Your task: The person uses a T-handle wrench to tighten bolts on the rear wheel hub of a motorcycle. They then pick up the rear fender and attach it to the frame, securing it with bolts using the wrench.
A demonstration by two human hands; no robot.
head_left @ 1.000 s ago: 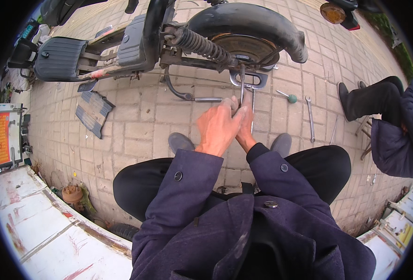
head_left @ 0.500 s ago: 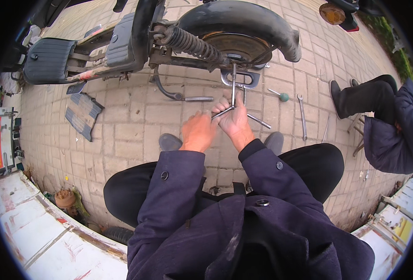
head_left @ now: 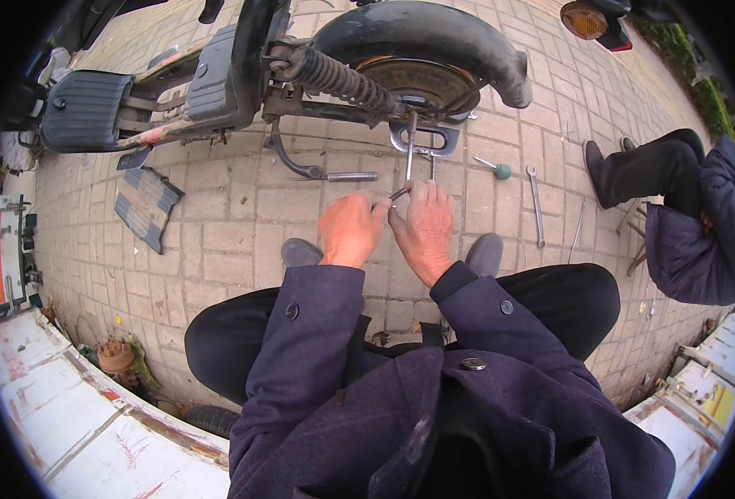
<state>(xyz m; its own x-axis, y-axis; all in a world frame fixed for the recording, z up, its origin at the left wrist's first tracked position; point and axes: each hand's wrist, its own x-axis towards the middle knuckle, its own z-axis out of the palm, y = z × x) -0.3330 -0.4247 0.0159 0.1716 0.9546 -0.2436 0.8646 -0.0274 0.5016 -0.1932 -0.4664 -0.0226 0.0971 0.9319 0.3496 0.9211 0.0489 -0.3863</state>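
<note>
A three-way socket wrench [head_left: 410,154] runs from the axle area of a two-wheeler's rear wheel [head_left: 421,83] toward me. My right hand [head_left: 426,233] lies back upward over its near arms, the fingers bent around them. Just beside it my left hand [head_left: 351,229] is closed, thumb and fingers at the end of a short wrench arm; its fingertips are partly hidden. A grey metal frame with a slot [head_left: 445,143] sits under the wheel. Left of the wrench lies a metal rod [head_left: 352,176], near the curved stand leg [head_left: 288,158].
On the paving to the right are a screwdriver with a green ball handle [head_left: 502,171], a long spanner [head_left: 536,208] and a thin rod [head_left: 578,230]. A person in dark clothes [head_left: 692,241] sits at far right. A worn mat [head_left: 149,208] lies left; white panels [head_left: 135,432] border the near left.
The wrench has turned, its arms now pointing differently. My right hand has rolled from palm up to back up over the arms. My left hand has shifted only slightly.
</note>
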